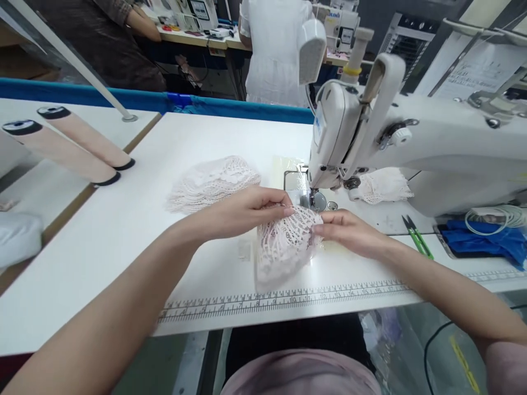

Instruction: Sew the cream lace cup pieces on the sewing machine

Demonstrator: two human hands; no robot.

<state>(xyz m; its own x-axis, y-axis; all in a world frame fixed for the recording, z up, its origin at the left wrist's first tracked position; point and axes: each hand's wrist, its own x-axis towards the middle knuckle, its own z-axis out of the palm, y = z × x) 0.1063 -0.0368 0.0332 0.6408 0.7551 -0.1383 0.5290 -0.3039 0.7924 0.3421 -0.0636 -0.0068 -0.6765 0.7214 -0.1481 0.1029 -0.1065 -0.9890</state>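
Note:
A piece of white lace fabric (284, 247) hangs between my hands, just in front of the sewing machine's needle area (313, 195). My left hand (257, 208) pinches its upper left edge between thumb and fingers. At the lace's right edge, my right hand (349, 230) grips it between thumb and fingertips. The lower part of the lace rests on the white table near the printed ruler. Beyond my left hand lies a stack of lace pieces (214, 181), partly covered by that hand.
The white sewing machine (432, 131) fills the right side. More lace (385, 185) lies under its arm. Green thread snips (418, 237) and a blue cloth (481, 236) are at right. Two cone-like thread spools (88, 137) lie at left. Two people are beyond the table.

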